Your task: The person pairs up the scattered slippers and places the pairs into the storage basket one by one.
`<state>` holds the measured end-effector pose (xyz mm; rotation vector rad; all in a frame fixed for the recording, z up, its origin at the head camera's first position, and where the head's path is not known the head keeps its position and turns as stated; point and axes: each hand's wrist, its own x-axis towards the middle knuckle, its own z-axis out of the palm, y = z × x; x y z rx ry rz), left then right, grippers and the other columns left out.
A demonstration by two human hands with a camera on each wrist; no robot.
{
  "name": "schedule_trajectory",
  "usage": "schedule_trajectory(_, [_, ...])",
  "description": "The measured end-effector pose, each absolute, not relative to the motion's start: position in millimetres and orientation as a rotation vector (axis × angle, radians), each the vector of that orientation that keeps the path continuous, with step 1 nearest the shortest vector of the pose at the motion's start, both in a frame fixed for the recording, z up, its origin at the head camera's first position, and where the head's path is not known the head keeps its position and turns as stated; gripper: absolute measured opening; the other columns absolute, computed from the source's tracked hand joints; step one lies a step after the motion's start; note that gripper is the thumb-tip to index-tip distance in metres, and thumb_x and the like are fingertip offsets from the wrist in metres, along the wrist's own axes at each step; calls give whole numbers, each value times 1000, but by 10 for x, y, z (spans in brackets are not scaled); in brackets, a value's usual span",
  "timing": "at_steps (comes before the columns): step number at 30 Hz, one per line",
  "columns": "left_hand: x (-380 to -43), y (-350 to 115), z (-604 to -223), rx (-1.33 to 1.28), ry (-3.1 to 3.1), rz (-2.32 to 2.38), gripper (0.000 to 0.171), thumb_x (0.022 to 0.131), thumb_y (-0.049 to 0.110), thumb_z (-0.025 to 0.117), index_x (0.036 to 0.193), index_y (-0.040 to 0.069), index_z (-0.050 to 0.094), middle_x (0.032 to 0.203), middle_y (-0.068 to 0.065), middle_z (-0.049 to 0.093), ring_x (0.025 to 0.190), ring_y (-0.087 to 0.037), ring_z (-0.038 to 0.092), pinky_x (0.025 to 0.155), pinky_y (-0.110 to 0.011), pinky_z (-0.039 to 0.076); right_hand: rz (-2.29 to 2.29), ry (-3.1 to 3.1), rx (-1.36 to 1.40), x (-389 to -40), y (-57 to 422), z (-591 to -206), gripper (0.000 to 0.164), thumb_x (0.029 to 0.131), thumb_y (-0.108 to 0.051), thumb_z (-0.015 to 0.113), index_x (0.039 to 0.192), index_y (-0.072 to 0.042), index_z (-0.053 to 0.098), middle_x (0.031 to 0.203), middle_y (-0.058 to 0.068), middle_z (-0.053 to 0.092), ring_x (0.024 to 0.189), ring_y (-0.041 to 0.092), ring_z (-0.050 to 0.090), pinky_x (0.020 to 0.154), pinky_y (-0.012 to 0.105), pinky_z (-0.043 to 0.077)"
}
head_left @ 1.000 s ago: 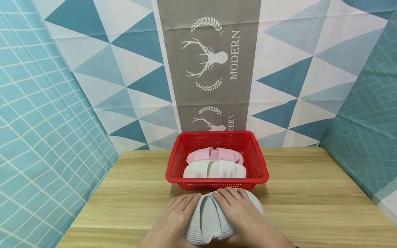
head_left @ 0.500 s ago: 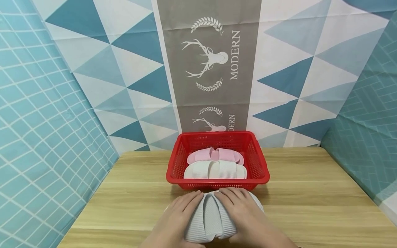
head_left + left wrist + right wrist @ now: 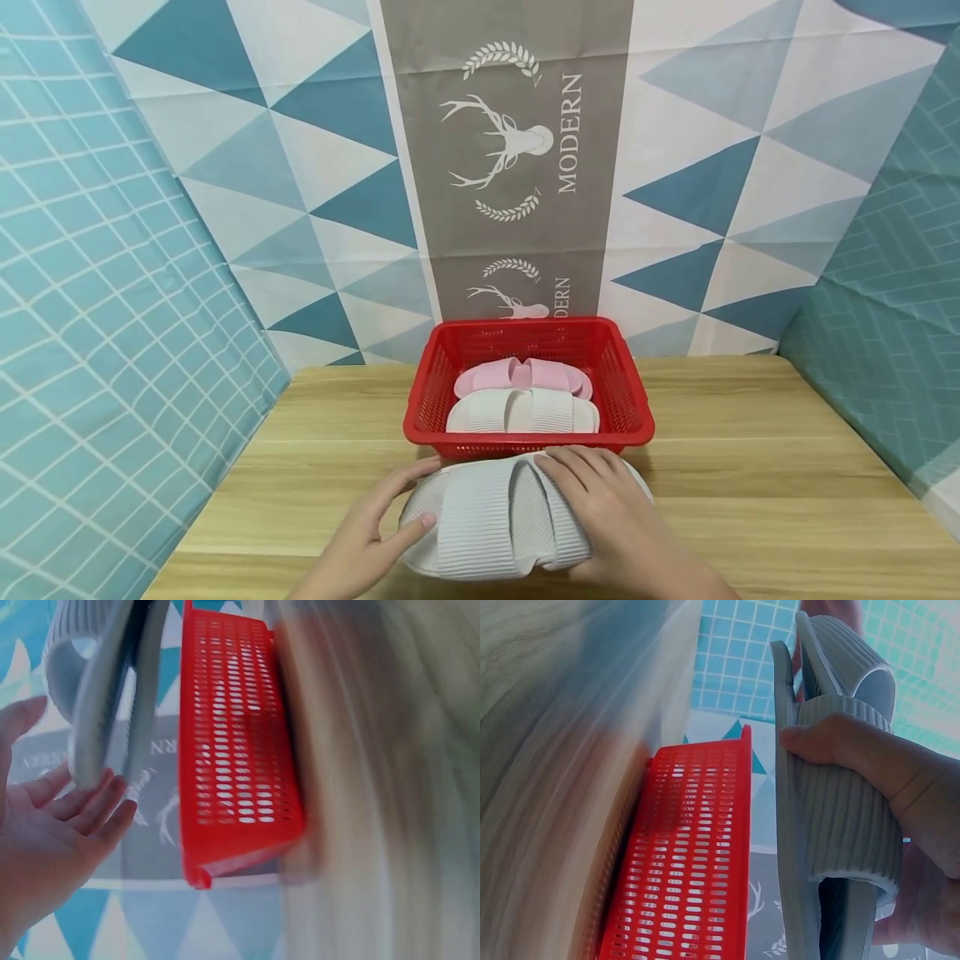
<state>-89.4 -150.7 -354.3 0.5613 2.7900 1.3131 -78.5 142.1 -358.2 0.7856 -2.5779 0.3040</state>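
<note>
A pair of light grey slippers with ribbed straps, laid together and overlapping, is held in front of the red basket. My right hand grips the slippers at the right strap; in the right wrist view its thumb lies across the ribbed strap. At the slippers' left end is my left hand, thumb and fingers spread apart. The left wrist view shows that hand with its fingertips close by the slipper's end; whether they touch cannot be told.
Inside the perforated basket lie white slippers and, behind them, pink slippers. The basket stands on a wood-grain table, near a patterned wall cloth. Blue tiled cloth covers the left side.
My left hand has let go of the slippers' middle and slid left to their end, its fingers spreading. The slippers have shifted slightly right, still in my right hand.
</note>
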Motion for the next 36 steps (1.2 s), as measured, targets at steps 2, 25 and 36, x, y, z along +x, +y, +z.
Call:
schedule_trajectory(2, [-926,-1543,-3585,577,2748,1389,49,88,32,68,134,29,51,137,4,56,120,-9,55,100,-26,50,315,-2600,775,-778,1436,-3568,108,37,-48,92,133,-17,51,130,-3,58,119,17,52,97,46,51])
schedule_trajectory(25, [-1028,-1486,-3836,246,1785,1904,61,99,21,47,144,-14,24,100,11,68,92,-4,65,82,-23,55,401,-2667,813,-758,1478,-3542,107,46,-48,91,139,-21,46,137,-7,54,123,17,50,102,49,49])
schedule_trajectory(36, [-1017,-1465,-3862,245,1744,1926,57,98,18,49,141,-13,29,97,10,70,89,-4,67,80,-23,56,484,-2819,825,-777,1529,-3571,106,53,-45,90,144,-22,40,142,-6,48,129,18,45,105,51,46])
